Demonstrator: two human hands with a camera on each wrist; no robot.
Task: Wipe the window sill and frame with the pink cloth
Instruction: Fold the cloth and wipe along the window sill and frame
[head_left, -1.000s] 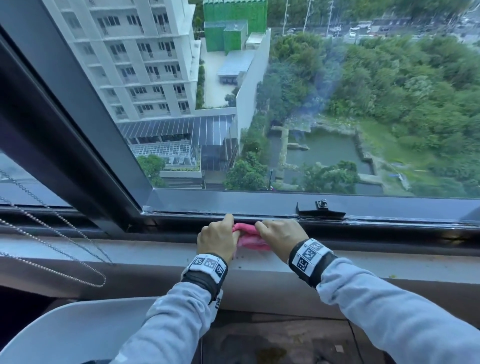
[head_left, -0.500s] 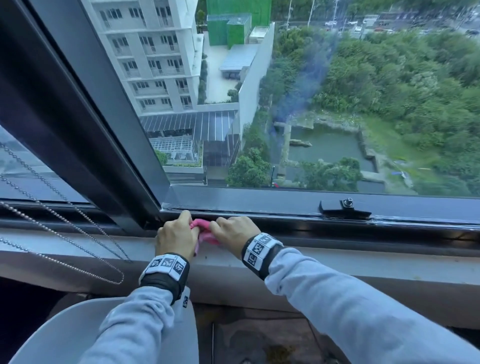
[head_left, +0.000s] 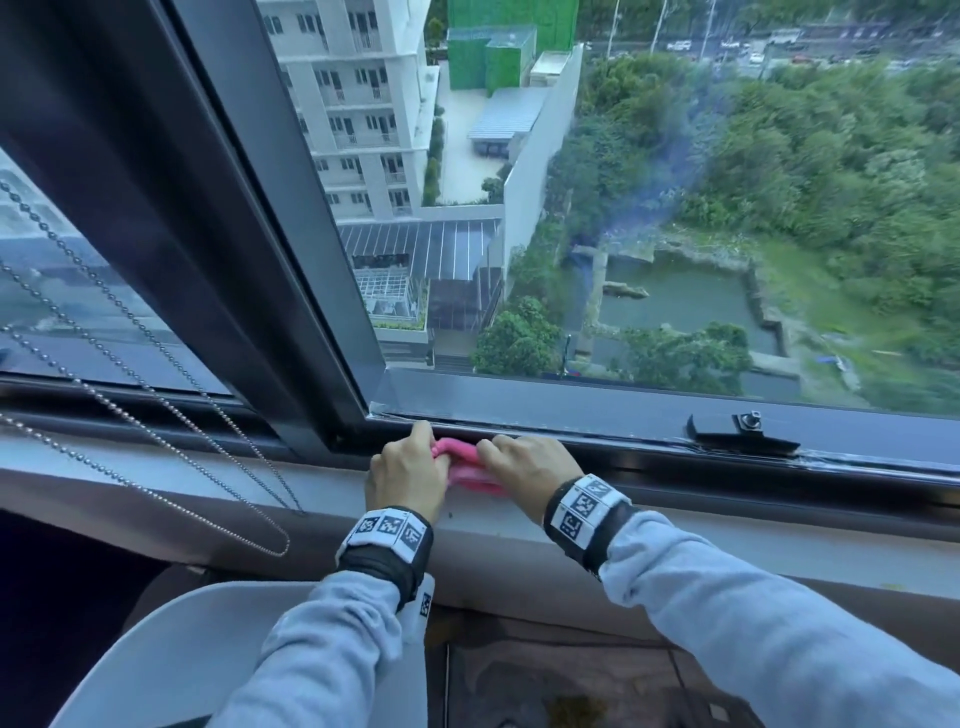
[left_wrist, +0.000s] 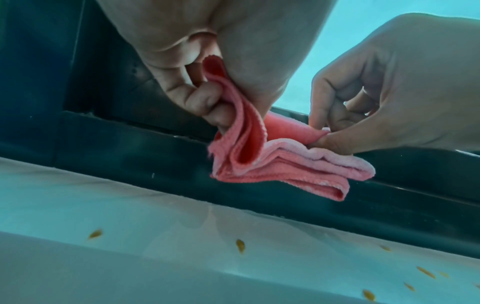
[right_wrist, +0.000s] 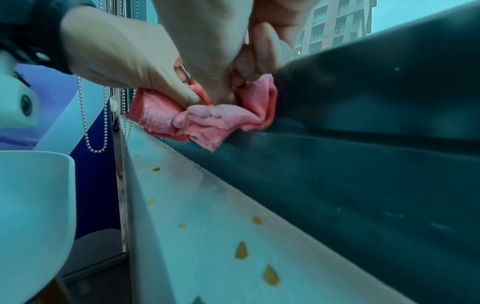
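Observation:
A folded pink cloth (head_left: 462, 465) is bunched between both hands against the dark lower window frame (head_left: 623, 415), just right of the corner with the vertical frame post (head_left: 218, 234). My left hand (head_left: 415, 452) pinches the cloth's (left_wrist: 272, 164) left end between curled fingers and thumb. My right hand (head_left: 511, 457) pinches the right end with its fingertips. Most of the cloth (right_wrist: 207, 121) hangs just above the pale sill (head_left: 208, 473) and presses on the frame rail (right_wrist: 363, 144). In the left wrist view the left hand (left_wrist: 221, 107) is at the top and the right hand (left_wrist: 322, 135) comes in from the right.
A window latch (head_left: 743, 431) sits on the frame to the right of the hands. Bead chains (head_left: 156, 405) hang over the sill at the left. A white chair back (head_left: 208, 649) stands below the sill. Small yellow specks (right_wrist: 241, 251) dot the sill (right_wrist: 207, 205).
Both hands slid the cloth left along the lower frame, away from the latch and toward the corner post. Over the last half second they have stayed at about the same spot.

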